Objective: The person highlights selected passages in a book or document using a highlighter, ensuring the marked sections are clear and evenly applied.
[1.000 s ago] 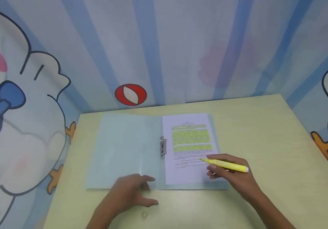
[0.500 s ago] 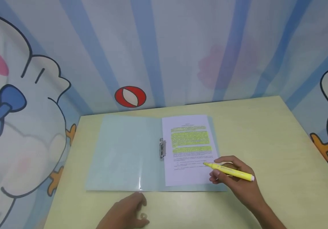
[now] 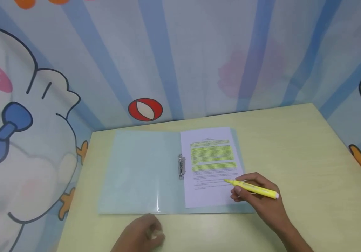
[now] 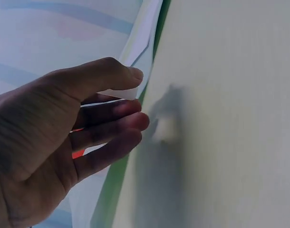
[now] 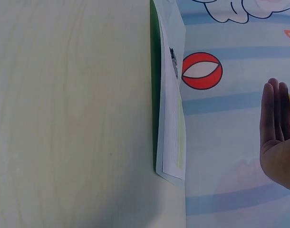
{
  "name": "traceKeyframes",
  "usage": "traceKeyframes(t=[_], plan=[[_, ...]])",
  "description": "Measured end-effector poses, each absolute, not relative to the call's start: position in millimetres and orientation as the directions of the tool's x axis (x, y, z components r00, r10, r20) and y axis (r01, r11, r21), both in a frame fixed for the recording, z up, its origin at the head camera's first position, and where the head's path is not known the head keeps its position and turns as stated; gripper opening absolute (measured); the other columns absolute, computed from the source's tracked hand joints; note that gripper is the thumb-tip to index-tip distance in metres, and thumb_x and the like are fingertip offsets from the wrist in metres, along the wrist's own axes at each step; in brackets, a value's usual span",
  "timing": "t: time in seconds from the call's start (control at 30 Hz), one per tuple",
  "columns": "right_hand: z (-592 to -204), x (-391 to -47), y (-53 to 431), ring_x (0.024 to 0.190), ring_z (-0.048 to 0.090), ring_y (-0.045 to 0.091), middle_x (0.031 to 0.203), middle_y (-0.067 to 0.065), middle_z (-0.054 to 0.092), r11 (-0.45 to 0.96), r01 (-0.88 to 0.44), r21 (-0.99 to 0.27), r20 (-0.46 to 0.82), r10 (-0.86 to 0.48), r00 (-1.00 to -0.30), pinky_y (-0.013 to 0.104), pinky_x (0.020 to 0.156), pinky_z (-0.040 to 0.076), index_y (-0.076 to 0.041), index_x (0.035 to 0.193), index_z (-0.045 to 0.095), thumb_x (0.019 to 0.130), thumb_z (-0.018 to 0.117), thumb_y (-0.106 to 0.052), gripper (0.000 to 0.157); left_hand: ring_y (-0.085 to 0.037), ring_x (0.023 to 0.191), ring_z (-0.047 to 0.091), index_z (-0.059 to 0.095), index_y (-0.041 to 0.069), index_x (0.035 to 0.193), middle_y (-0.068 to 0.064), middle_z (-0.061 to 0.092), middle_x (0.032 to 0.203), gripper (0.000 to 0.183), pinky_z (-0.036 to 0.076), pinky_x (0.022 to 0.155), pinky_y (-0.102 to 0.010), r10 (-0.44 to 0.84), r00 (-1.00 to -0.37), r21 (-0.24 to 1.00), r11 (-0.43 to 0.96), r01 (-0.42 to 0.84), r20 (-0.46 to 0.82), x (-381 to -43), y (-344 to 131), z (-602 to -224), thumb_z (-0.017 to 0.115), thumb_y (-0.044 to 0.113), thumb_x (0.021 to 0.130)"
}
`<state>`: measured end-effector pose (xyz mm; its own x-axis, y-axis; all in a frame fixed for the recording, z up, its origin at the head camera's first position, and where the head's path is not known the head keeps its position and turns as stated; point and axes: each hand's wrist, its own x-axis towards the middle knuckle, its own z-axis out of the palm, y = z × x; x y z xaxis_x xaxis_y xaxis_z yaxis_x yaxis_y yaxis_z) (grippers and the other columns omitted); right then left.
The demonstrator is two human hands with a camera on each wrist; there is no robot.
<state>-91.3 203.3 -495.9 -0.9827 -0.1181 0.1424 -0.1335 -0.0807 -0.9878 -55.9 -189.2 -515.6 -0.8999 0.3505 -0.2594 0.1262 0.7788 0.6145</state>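
Note:
In the head view my right hand (image 3: 260, 196) holds a yellow highlighter (image 3: 253, 189) between thumb and fingers. Its uncapped tip points left over the lower lines of a printed sheet (image 3: 210, 199); I cannot tell whether it touches the paper. The sheet's upper paragraphs are marked yellow. At the front of the table my left hand (image 3: 141, 232) pinches a small translucent, cap-like piece (image 4: 120, 93) between thumb and index finger, its shape mostly hidden. In the right wrist view the right hand (image 5: 278, 137) shows at the right edge, the highlighter mostly out of frame.
The sheet lies on the right side of an opened pale blue folder (image 3: 136, 168). A metal clip (image 3: 181, 166) sits by its spine. The pale wooden table (image 3: 294, 150) meets a cartoon-printed, striped backdrop (image 3: 199, 63) at the back and sides.
The left hand has drawn back from the folder's front edge and closed its thumb and fingers on the small piece lying there. The right hand with the highlighter has shifted slightly down and right.

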Motion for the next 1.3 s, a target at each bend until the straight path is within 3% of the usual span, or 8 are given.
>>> traceKeyframes(t=[0.27,0.53,0.73,0.9,1.3], plan=[[-492,-95,202,0.083,0.081,0.022,0.094,0.012,0.079,-0.063,-0.142,-0.988,0.147,-0.096,-0.984,0.046,0.072,0.066,0.007,0.117,0.065,0.096,0.073,0.007,0.023,-0.001,0.076,0.063,0.067,0.022,0.088,0.014,0.073,0.087,0.013,0.054,0.069,-0.024,0.278,-0.923,0.648,0.761,0.042,-0.266,-68,-192,-503,0.078,0.014,0.087],[-493,-99,197,0.08,0.08,0.023,0.092,0.014,0.079,-0.089,-0.163,-0.983,0.17,-0.083,-0.982,0.043,0.071,0.066,0.009,0.117,0.065,0.095,0.072,0.01,0.023,-0.007,0.081,0.067,0.07,0.019,0.087,0.01,0.074,0.088,0.01,0.057,0.071,-0.025,0.229,-0.925,0.692,0.72,-0.049,-0.304,-79,-194,-499,0.078,0.014,0.09],[-494,-100,195,0.08,0.08,0.022,0.092,0.012,0.079,-0.081,-0.162,-0.983,0.169,-0.092,-0.981,0.042,0.071,0.066,0.009,0.118,0.066,0.096,0.072,0.009,0.023,-0.001,0.083,0.068,0.073,0.022,0.09,0.014,0.073,0.089,0.012,0.06,0.074,-0.022,0.279,-0.936,0.712,0.7,0.045,-0.215,-78,-199,-499,0.084,0.019,0.09],[-496,-100,192,0.08,0.08,0.022,0.093,0.013,0.079,-0.079,-0.148,-0.986,0.154,-0.091,-0.984,0.043,0.071,0.066,0.009,0.119,0.066,0.096,0.072,0.009,0.024,0.005,0.082,0.064,0.074,0.028,0.091,0.022,0.07,0.088,0.015,0.06,0.076,-0.022,0.283,-0.953,0.657,0.74,0.144,-0.11,-80,-197,-493,0.088,0.024,0.088],[-500,-103,181,0.078,0.079,0.024,0.093,0.011,0.08,-0.043,-0.098,-0.994,0.102,-0.112,-0.988,0.041,0.071,0.067,0.006,0.115,0.071,0.094,0.077,0.002,0.022,0.005,0.074,0.053,0.072,0.034,0.081,0.028,0.061,0.078,0.023,0.055,0.071,-0.02,0.217,-0.976,0.533,0.824,0.191,0.013,-91,-192,-483,0.092,0.023,0.083]])
